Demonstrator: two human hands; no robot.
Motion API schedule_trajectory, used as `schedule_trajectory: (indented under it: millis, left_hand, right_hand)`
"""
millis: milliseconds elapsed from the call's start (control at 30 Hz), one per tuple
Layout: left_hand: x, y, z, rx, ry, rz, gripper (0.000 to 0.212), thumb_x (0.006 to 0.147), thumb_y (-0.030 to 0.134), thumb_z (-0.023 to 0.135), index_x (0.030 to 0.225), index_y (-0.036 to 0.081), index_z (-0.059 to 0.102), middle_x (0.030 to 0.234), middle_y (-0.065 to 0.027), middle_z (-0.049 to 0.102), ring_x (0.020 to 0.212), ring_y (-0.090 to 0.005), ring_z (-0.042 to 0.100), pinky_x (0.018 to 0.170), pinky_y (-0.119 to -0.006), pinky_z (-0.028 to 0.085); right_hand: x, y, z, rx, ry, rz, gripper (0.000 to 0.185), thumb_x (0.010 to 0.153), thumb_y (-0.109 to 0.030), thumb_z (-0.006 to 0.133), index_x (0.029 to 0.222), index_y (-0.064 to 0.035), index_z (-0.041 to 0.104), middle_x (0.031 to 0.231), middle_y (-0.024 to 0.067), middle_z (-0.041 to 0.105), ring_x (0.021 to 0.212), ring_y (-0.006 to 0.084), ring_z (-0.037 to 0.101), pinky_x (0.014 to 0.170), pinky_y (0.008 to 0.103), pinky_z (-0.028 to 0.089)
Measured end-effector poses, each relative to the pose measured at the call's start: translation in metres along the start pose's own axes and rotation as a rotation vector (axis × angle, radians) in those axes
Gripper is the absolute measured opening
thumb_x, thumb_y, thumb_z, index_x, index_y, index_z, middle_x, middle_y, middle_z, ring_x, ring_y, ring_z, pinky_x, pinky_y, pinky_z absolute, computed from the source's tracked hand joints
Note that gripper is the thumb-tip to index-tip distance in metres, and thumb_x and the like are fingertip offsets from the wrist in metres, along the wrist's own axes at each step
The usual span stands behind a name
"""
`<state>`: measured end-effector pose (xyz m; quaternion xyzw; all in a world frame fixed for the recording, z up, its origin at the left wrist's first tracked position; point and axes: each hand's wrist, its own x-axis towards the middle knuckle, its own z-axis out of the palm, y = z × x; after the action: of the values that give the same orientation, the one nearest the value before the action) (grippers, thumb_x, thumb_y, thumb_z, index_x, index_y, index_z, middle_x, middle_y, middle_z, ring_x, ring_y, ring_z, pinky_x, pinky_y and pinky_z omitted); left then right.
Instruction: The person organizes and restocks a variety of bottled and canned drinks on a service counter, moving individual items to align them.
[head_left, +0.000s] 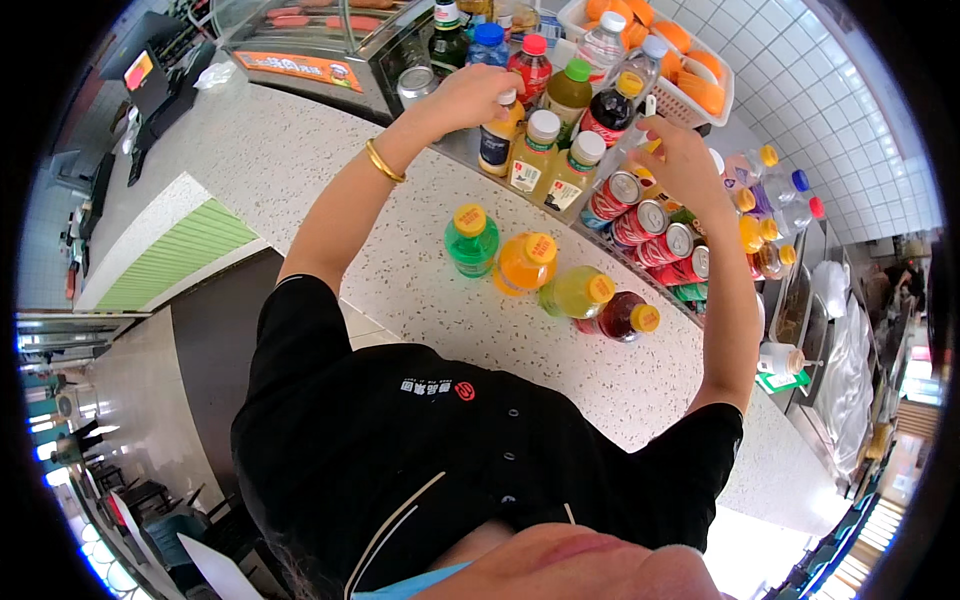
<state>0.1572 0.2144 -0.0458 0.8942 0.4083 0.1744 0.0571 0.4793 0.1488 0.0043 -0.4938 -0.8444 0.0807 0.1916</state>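
Observation:
My left hand (480, 94), with a gold bangle on its wrist, has its fingers at the white cap of a dark-labelled orange drink bottle (495, 142). Two pale yellow drink bottles with white caps stand just right of it, the nearer one (566, 176) at the display's edge. My right hand (675, 161) is over the right part of the display, by a yellow cap and a clear divider; its grip is partly hidden. Below it are several red drink cans (641, 221). A green bottle (472, 244), an orange one (525, 264), a yellow-green one (577, 291) and a dark red one (619, 315) line the counter.
The speckled counter (420, 300) runs before me. Behind the bottles is a white basket (675, 109) of oranges. A glass food case (300, 37) stands at upper left, with a silver can (416, 84) beside it. A pump bottle (780, 358) stands at right.

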Motion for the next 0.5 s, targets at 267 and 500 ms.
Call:
schedule_trajectory:
  millis: [267,500]
  left_hand:
    - [-0.007,-0.004,0.007,-0.071,0.1,0.018,0.05,0.08,0.012,0.07,0.127,0.014,0.053,0.116,-0.0126,0.058,0.107,-0.0343,0.058,0.089,-0.043,0.048]
    - [-0.016,0.068,-0.049,-0.191,0.32,0.306,0.024,0.093,0.021,0.064,0.109,0.003,0.063,0.098,-0.0117,0.063,0.08,-0.0273,0.062,0.071,-0.034,0.05]
  right_hand:
    - [-0.038,0.009,-0.041,0.003,0.017,0.125,0.031,0.088,-0.021,0.068,0.113,-0.0043,0.063,0.091,0.012,0.068,0.076,0.0211,0.064,0.069,0.0348,0.052]
    - [-0.082,0.005,-0.054,0.047,-0.121,0.081,0.024,0.093,-0.018,0.062,0.112,-0.0028,0.062,0.085,0.0097,0.066,0.073,0.0179,0.06,0.068,0.0309,0.048]
